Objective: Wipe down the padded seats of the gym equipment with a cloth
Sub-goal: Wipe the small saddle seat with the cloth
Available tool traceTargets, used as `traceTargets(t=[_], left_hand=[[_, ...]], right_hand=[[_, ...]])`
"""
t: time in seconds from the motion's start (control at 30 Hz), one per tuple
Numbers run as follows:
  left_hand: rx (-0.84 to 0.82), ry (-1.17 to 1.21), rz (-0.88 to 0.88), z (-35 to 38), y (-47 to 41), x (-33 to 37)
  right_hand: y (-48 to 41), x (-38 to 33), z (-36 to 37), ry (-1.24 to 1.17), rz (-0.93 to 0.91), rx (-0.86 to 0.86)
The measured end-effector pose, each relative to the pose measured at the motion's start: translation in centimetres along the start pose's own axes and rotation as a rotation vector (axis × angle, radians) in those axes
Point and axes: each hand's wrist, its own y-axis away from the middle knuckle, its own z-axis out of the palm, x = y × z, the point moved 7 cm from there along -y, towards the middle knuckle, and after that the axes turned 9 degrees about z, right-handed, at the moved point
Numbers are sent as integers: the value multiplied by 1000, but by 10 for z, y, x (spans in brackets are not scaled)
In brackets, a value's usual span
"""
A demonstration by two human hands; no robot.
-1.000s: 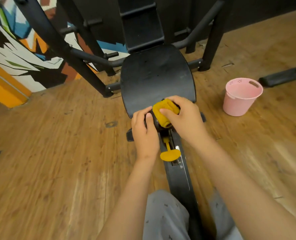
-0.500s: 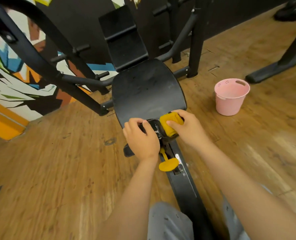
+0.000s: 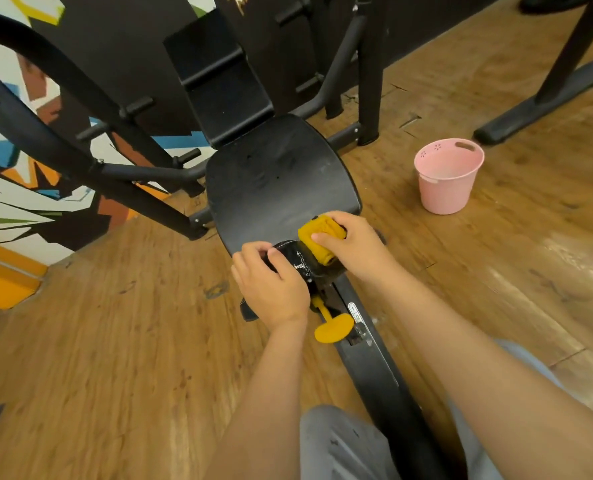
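Your right hand (image 3: 352, 245) grips the bunched cloth (image 3: 321, 242) at the front edge of the seat (image 3: 281, 181) | your left hand (image 3: 270, 289) curls round the seat's front | risk: the wadded cloth wipes only a narrow strip, or slips off the rim.

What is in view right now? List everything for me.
seat pad: one, black, centre
back pad: one, black, angled up behind the seat pad
cloth: one, yellow, folded, on the seat pad's near edge
knob: one, yellow, on the rail below the seat pad
frame: one, black, under and around the pads
bucket: one, pink, on the floor right of the seat pad
floor: one, brown wood, all around
mural wall: one, multicoloured, far left
trousers: one pair, grey, bottom edge
left hand: one, grips the seat pad's near end
right hand: one, holds the cloth
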Motion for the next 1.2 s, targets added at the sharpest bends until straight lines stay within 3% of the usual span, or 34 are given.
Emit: traceTargets(t=[0.1, 0.17, 0.23, 0.4, 0.53, 0.63, 0.73, 1.0, 1.2], left_hand=[[-12, -3, -4, 0, 0, 1], [-12, 2, -4, 0, 1, 1], [0, 3, -3, 0, 2, 0], [10, -11, 1, -1, 1, -1], [-8, -8, 4, 1, 1, -2], [-8, -12, 1, 1, 1, -1], [-9, -7, 13, 0, 1, 0], [2, -4, 11, 0, 1, 0], [-17, -2, 6, 0, 0, -2]], right_hand=[[-18, 24, -10, 249, 89, 80], [-21, 43, -24, 280, 180, 139], [-16, 46, -25, 233, 187, 150], [18, 6, -5, -43, 9, 35], [32, 38, -7, -129, 45, -24], [28, 73, -16, -4, 156, 131], [34, 71, -18, -40, 176, 267], [102, 44, 18, -445, 110, 331], [100, 43, 17, -371, 110, 397]])
